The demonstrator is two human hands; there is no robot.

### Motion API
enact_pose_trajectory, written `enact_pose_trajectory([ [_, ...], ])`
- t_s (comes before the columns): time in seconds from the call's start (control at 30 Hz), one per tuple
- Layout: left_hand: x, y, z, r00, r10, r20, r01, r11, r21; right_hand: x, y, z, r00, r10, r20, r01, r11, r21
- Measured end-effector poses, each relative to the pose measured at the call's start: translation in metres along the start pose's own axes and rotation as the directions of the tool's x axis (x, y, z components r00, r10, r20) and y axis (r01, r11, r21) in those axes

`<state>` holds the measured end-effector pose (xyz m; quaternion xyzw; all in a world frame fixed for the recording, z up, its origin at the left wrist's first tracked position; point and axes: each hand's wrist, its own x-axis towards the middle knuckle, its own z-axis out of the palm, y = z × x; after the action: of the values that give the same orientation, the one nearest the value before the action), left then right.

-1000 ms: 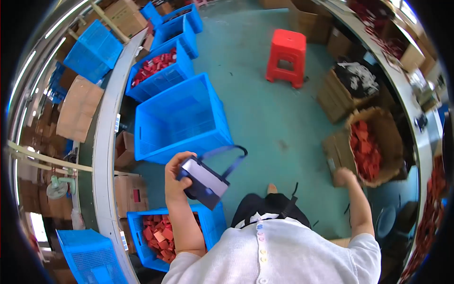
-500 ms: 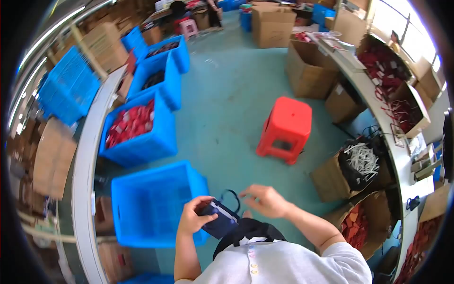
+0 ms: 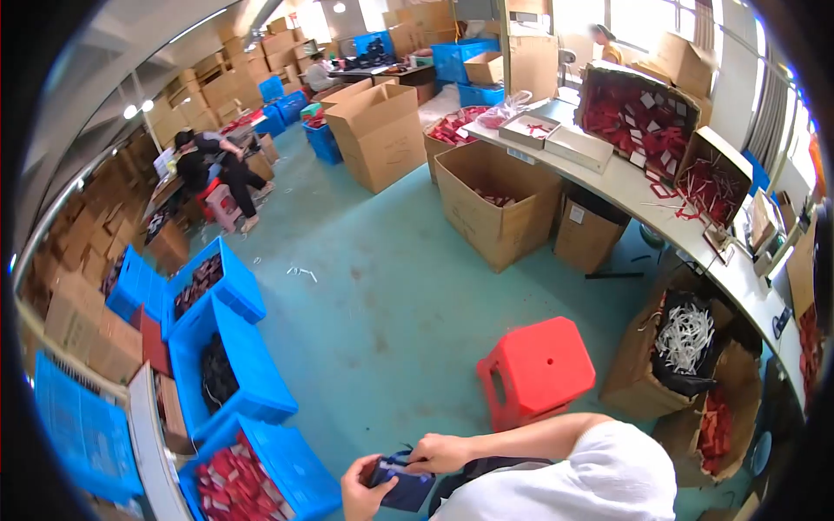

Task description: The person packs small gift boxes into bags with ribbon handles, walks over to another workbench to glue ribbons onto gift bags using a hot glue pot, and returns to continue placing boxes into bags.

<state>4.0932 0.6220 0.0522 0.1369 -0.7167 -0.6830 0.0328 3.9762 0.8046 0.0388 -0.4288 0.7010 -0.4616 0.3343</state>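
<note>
A small navy blue bag (image 3: pixel 408 493) with a pale edge along its top is at the bottom of the view, in front of my body. My left hand (image 3: pixel 363 491) grips its left side, thumb across the front. At the bag's top edge, the fingers of my right hand (image 3: pixel 441 453) are bent together, gripping there; their tips are partly hidden. A bit of dark strap shows beside those fingers.
A red stool (image 3: pixel 543 369) stands just ahead on the right. Blue crates (image 3: pixel 248 369) line the left, one holding red pieces (image 3: pixel 239 486). Cardboard boxes (image 3: pixel 495 213) and a long table (image 3: pixel 599 169) are on the right. Farther off, a person (image 3: pixel 217 169) sits.
My right hand has come left from beside the bag onto its top edge. My view has swung up and right, so the crates and stool appear lower.
</note>
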Motion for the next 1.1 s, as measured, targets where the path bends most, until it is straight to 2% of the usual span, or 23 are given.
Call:
enact_pose_trajectory([
  [0.07,0.048,0.010,-0.042,0.997,0.013,-0.074,-0.012,1.000,0.013,0.078,0.010,-0.019,0.987,-0.118,0.111,0.119,0.993,-0.003],
  [0.1,0.072,0.004,-0.064,0.994,0.033,-0.107,-0.041,0.997,-0.071,0.117,0.015,-0.027,0.979,-0.107,0.171,0.104,0.994,0.028],
  [0.13,0.089,0.029,-0.077,0.986,-0.085,-0.142,0.093,0.994,0.052,0.157,0.022,-0.037,0.967,-0.103,0.232,0.094,0.994,0.049],
  [0.2,0.154,0.019,-0.111,0.979,-0.069,-0.193,0.079,0.996,0.044,0.231,0.030,-0.069,0.947,-0.240,0.213,0.256,0.965,-0.053],
  [0.27,0.224,0.007,-0.140,0.967,-0.087,-0.238,0.105,0.992,0.063,0.299,0.045,-0.104,0.955,-0.158,0.252,0.208,0.961,-0.185],
  [0.33,0.306,0.017,-0.169,0.973,-0.086,-0.216,0.105,0.991,0.080,0.367,0.058,-0.151,0.956,-0.108,0.273,0.163,0.968,-0.189],
  [0.4,0.399,0.042,-0.185,0.983,-0.088,-0.162,0.095,0.995,0.033,0.426,0.064,-0.205,0.973,-0.093,0.209,0.138,0.967,-0.215],
  [0.47,0.502,0.033,-0.212,0.996,0.062,-0.060,-0.071,0.987,-0.148,0.473,0.055,-0.279,0.988,-0.078,0.135,0.095,0.987,-0.127],
  [0.5,0.549,0.057,-0.214,0.999,0.022,0.030,-0.018,0.989,-0.147,0.494,0.059,-0.310,0.992,-0.090,0.088,0.096,0.993,-0.062],
  [0.53,0.595,0.076,-0.214,0.998,0.022,0.055,-0.014,0.988,-0.151,0.516,0.064,-0.340,0.995,-0.075,0.068,0.080,0.995,-0.065],
  [0.63,0.734,0.121,-0.221,0.965,0.054,0.257,-0.068,0.997,0.045,0.592,0.092,-0.417,0.990,-0.052,-0.131,0.033,0.990,-0.139],
  [0.73,0.866,0.119,-0.239,0.944,0.104,0.313,-0.148,0.982,0.121,0.685,0.147,-0.479,0.961,-0.080,-0.264,0.020,0.975,-0.223],
  [0.77,0.905,0.121,-0.248,0.953,0.075,0.294,-0.115,0.986,0.120,0.716,0.161,-0.500,0.958,-0.056,-0.282,0.024,0.993,-0.113],
  [0.8,0.945,0.121,-0.257,0.947,0.083,0.310,-0.127,0.984,0.124,0.747,0.165,-0.527,0.952,-0.058,-0.301,0.023,0.993,-0.117],
  [0.87,1.009,0.117,-0.292,0.983,0.067,0.170,-0.073,0.997,0.029,0.815,0.169,-0.572,0.969,-0.108,-0.224,0.103,0.994,-0.036],
  [0.9,1.037,0.123,-0.308,0.990,0.082,0.119,-0.084,0.996,0.010,0.854,0.172,-0.595,0.988,-0.061,-0.138,0.059,0.998,-0.018],
  [0.93,1.061,0.130,-0.326,0.991,0.051,0.126,-0.054,0.998,0.020,0.893,0.177,-0.613,0.989,-0.046,-0.140,0.048,0.999,0.012],
  [1.0,1.110,0.147,-0.367,0.995,-0.096,-0.032,0.101,0.977,0.186,0.970,0.186,-0.648,0.983,-0.139,0.118,0.128,0.988,0.091],
  [1.07,1.175,0.144,-0.395,0.993,-0.107,-0.056,0.113,0.986,0.120,1.040,0.195,-0.681,0.983,-0.145,0.117,0.140,0.989,0.046],
  [1.1,1.217,0.136,-0.408,0.997,-0.008,-0.072,0.012,0.999,0.050,1.081,0.204,-0.704,0.979,-0.168,0.118,0.170,0.985,-0.007],
])
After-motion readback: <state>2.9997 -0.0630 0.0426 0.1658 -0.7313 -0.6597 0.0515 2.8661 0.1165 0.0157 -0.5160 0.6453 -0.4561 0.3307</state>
